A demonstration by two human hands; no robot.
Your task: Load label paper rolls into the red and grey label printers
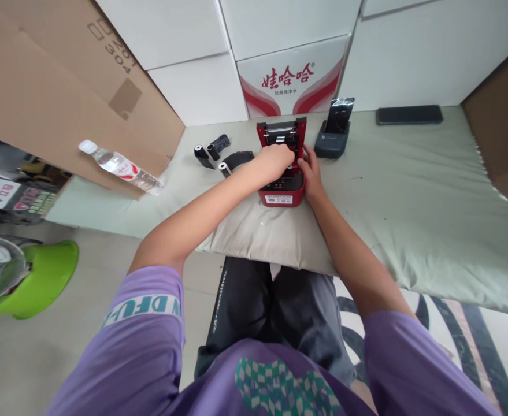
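While a grey pillow (254, 234) lay nearest, a red label printer (282, 167) was seen at its far edge, lid raised. The left hand (275, 162) was curled over its open bay; whether anything was pinched could not be told. The right hand (311, 173) was pressed against its right side. Beyond, black rolls (212, 155) and a dark printer (332, 136) were seen.

A small red label printer (281, 190) sits upright on a pale cushion at the near edge of the mat, its lid swung open toward the wall so the black roller and paper bay show. A white sticker with dark print marks its front face. Its top is partly hidden by hands.
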